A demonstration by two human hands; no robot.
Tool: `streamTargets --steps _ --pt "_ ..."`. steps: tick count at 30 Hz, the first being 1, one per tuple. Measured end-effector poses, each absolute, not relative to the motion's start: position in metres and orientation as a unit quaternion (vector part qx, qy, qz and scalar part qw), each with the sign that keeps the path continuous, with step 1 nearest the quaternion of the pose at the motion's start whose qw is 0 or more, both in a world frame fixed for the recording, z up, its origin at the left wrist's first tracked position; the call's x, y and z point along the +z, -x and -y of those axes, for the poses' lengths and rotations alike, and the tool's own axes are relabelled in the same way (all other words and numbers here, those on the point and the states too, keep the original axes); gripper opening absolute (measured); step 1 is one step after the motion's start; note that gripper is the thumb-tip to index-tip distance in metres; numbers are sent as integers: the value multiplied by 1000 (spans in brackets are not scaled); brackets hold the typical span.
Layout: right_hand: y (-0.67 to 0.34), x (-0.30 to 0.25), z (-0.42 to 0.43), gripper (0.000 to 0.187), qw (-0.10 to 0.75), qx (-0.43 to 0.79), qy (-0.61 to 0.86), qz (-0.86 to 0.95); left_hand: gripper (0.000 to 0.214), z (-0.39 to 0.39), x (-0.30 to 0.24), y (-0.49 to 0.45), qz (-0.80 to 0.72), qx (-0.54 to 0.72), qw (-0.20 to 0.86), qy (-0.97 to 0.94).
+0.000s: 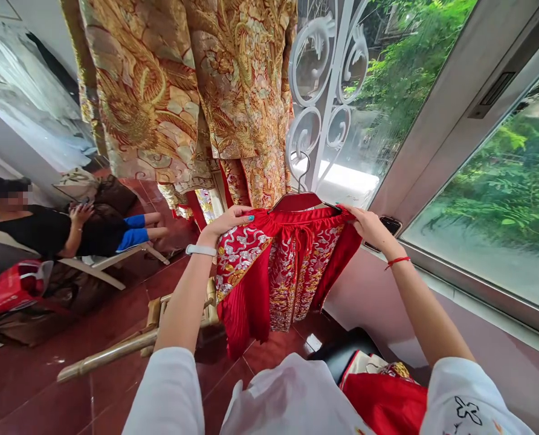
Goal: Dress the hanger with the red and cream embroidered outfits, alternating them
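Note:
Between my hands hangs a red embroidered skirt (285, 266) with silver and gold patterns and a gathered waistband. My left hand (230, 222) grips the waistband at its left end, fingers closed on the cloth. At the other end, my right hand (362, 225) pinches the waistband near the hanger's clip. A clip hanger (300, 194) with a metal hook stands up from the middle of the waist. Tied red drawstrings dangle at the front. Just behind the skirt, gold embroidered garments (161, 90) hang down.
A white scrolled metal grille (315, 84) stands by the window (432, 121). On the sill lies a phone (391, 226). A bamboo chair or rack (115, 353) is at lower left. Red clothing (387, 399) rests on a black seat (346, 350). A seated person (38, 229) is at left.

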State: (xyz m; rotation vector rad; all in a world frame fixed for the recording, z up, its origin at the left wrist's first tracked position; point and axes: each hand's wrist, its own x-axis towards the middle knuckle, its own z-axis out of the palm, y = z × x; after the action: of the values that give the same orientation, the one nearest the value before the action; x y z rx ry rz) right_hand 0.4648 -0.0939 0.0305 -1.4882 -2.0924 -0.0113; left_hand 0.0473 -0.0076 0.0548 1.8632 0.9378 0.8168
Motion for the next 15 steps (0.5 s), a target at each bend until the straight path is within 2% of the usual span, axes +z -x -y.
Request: streamTargets --steps 5,9,12,15 --pt "-478 59 78 65 246 106 515 815 41 19 78 -43 -402 361 262 -800" --pt "-476 56 74 60 298 104 517 796 29 52 77 -42 -422 415 120 -797" --pt "-474 35 84 57 355 99 526 767 31 66 65 -40 -430 430 108 -786" --pt "-476 15 95 61 379 105 514 762 36 58 46 -35 -440 425 165 -774"
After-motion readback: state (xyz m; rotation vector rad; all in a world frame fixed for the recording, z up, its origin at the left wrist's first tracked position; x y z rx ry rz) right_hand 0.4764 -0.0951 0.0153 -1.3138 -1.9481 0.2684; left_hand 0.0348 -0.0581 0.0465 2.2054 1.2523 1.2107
